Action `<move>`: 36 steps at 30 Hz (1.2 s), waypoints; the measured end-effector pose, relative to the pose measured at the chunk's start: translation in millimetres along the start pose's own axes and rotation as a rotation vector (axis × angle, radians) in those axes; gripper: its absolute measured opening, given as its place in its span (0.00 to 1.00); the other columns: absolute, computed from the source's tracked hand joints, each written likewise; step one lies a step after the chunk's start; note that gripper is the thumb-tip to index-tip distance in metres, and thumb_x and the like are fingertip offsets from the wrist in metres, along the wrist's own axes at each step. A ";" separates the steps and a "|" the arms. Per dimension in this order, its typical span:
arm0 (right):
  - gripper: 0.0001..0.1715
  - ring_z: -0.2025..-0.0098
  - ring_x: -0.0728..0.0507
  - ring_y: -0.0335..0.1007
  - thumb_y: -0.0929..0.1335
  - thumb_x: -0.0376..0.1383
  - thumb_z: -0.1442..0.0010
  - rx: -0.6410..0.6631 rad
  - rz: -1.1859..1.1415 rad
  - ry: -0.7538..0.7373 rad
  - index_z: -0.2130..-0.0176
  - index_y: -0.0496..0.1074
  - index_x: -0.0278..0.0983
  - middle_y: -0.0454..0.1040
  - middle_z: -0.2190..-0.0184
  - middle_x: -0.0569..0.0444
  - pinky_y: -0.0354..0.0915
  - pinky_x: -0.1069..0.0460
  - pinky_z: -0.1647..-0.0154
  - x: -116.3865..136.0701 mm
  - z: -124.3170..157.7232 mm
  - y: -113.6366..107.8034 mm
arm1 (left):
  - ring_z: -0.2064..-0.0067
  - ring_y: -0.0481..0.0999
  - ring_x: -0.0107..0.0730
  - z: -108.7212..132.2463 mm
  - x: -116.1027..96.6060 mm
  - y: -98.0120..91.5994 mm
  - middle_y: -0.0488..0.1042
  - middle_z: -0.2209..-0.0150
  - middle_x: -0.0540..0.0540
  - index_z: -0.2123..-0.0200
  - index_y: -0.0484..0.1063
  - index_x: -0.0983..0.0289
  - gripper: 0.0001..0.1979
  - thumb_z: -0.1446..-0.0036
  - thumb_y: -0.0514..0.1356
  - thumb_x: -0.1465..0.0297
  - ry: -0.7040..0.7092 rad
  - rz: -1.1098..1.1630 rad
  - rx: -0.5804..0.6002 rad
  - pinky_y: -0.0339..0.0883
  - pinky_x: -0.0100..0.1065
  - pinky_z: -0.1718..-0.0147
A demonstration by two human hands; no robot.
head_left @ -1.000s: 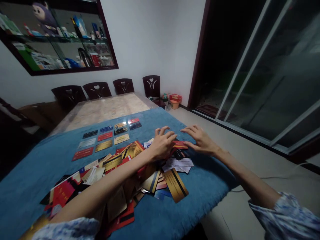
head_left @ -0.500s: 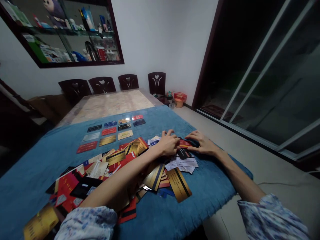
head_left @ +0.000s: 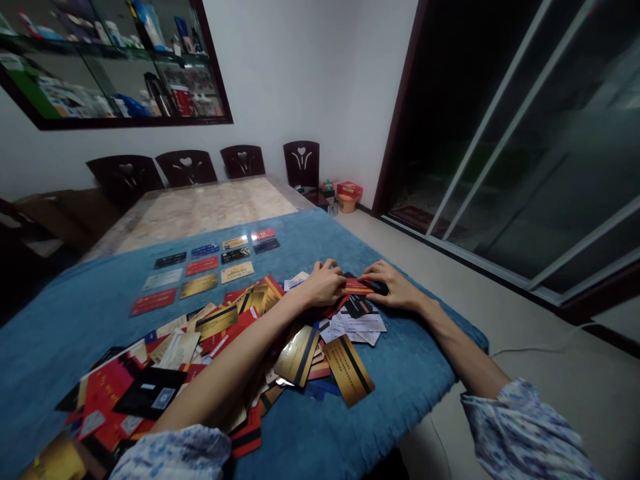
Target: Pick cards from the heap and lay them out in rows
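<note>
My left hand (head_left: 325, 285) reaches over a heap of bank cards, its fingers curled down at the heap's right end; its fingertips are partly hidden. Between my two hands lies a red card (head_left: 357, 287) with a yellow stripe. My right hand (head_left: 395, 287) has thumb and fingers around the right end of this card, with dark cards beside it. Just below are a black card (head_left: 359, 307) and several whitish cards (head_left: 357, 325). A gold card with a dark stripe (head_left: 349, 370) lies nearer to me. My left forearm crosses the heap.
Rows of separate cards, among them a gold one (head_left: 199, 286) and a red one (head_left: 153, 302), lie flat beyond the heap. A blue cloth (head_left: 400, 373) covers the table's near part. Dark chairs (head_left: 301, 163) stand at the far end. The table's right edge is close to my right forearm.
The camera view has turned slightly right, so the scene sits further left. My left fingers have drawn closer together. My right hand stays by the red card.
</note>
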State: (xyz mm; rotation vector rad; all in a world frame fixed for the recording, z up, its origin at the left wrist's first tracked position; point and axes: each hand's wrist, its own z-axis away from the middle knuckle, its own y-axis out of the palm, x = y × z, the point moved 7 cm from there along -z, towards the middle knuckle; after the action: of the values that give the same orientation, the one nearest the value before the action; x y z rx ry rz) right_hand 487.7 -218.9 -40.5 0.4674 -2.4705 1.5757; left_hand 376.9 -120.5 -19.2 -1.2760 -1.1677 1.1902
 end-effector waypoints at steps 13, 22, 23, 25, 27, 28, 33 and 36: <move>0.19 0.57 0.39 0.68 0.67 0.46 0.37 0.077 -0.073 0.077 0.56 0.79 0.37 0.78 0.62 0.46 0.64 0.44 0.53 2.8 -7.0 -9.6 | 0.42 0.61 0.51 -0.8 5.4 -4.6 0.77 0.58 0.61 0.62 0.78 0.63 0.15 0.36 0.51 0.69 0.048 0.086 0.010 0.55 0.50 0.47; 0.17 0.63 0.42 0.68 0.64 0.38 0.36 0.128 0.046 0.078 0.61 0.81 0.36 0.78 0.70 0.49 0.63 0.49 0.61 8.5 -28.3 -16.7 | 0.38 0.62 0.47 -4.7 25.0 -4.2 0.78 0.53 0.58 0.56 0.77 0.61 0.15 0.36 0.50 0.71 -0.039 0.175 0.003 0.55 0.54 0.42; 0.17 0.64 0.42 0.68 0.63 0.38 0.36 0.116 0.066 0.074 0.62 0.81 0.36 0.78 0.71 0.48 0.62 0.49 0.62 8.2 -30.5 -17.2 | 0.38 0.63 0.47 -5.4 28.1 -3.7 0.78 0.53 0.58 0.56 0.77 0.61 0.15 0.37 0.50 0.72 -0.049 0.178 0.005 0.56 0.54 0.42; 0.17 0.65 0.43 0.68 0.63 0.36 0.36 0.089 0.103 0.059 0.65 0.80 0.36 0.78 0.71 0.48 0.62 0.50 0.64 8.4 -34.7 -18.3 | 0.38 0.64 0.46 -6.5 34.6 -2.6 0.77 0.53 0.59 0.57 0.77 0.61 0.15 0.37 0.50 0.73 -0.072 0.174 0.003 0.58 0.52 0.43; 0.16 0.66 0.43 0.68 0.63 0.35 0.37 0.061 0.134 0.041 0.67 0.80 0.36 0.77 0.71 0.48 0.61 0.51 0.65 9.6 -38.3 -19.8 | 0.39 0.66 0.45 -7.2 40.4 -2.6 0.76 0.52 0.60 0.59 0.78 0.61 0.15 0.37 0.51 0.73 -0.093 0.166 -0.016 0.60 0.49 0.43; 0.16 0.66 0.43 0.68 0.63 0.34 0.37 0.046 0.149 0.032 0.68 0.79 0.35 0.77 0.71 0.48 0.61 0.51 0.65 10.3 -39.9 -20.7 | 0.40 0.66 0.45 -7.2 42.8 -3.2 0.76 0.51 0.61 0.60 0.78 0.62 0.15 0.37 0.51 0.73 -0.101 0.164 -0.030 0.61 0.48 0.44; 0.15 0.65 0.43 0.69 0.63 0.34 0.37 -0.054 0.193 0.024 0.67 0.79 0.35 0.77 0.70 0.47 0.62 0.51 0.65 12.6 -46.7 -24.4 | 0.46 0.72 0.41 -4.2 51.6 -11.3 0.77 0.53 0.58 0.62 0.78 0.62 0.13 0.39 0.52 0.73 -0.121 0.206 -0.135 0.63 0.41 0.46; 0.15 0.65 0.43 0.70 0.64 0.36 0.36 -0.136 0.171 0.043 0.65 0.79 0.37 0.78 0.69 0.48 0.63 0.50 0.63 12.8 -51.7 -23.5 | 0.51 0.74 0.37 -1.2 59.4 -16.2 0.79 0.59 0.56 0.63 0.79 0.62 0.13 0.40 0.53 0.74 -0.151 0.238 -0.201 0.65 0.35 0.49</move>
State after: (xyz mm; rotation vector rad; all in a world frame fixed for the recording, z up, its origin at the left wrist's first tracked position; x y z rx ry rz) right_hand 483.0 -183.5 5.5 0.2045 -2.6233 1.4446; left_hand 380.9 -60.6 -5.2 -1.5315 -1.2982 1.3894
